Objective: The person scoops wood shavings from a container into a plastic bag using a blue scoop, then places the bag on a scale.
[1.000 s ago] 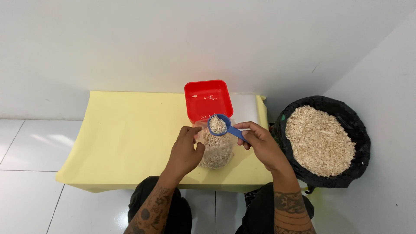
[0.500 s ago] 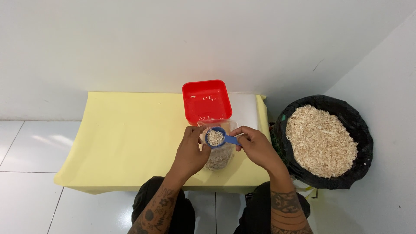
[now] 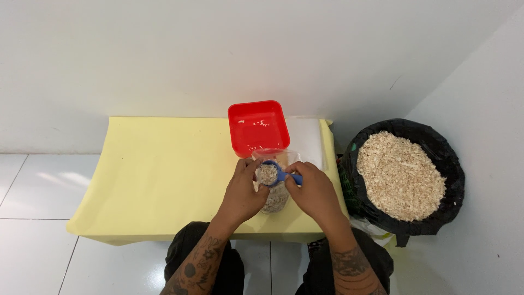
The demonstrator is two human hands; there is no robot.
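My left hand (image 3: 243,194) grips a clear plastic bag (image 3: 274,199) partly filled with pale wood shavings, holding its mouth up on the yellow table (image 3: 158,175). My right hand (image 3: 314,191) holds a small blue scoop (image 3: 271,172) by its handle. The scoop is full of shavings and sits right over the bag's mouth. A red square tub (image 3: 257,127) stands just behind the bag, with only a few shavings inside.
A large black bag (image 3: 404,175) heaped with wood shavings stands on the floor to the right, against the white wall. White sheets (image 3: 308,139) lie on the table beside the red tub. White floor tiles lie to the left.
The scoop has come down from above the bag to its mouth. Both hands have drawn closer together around the bag.
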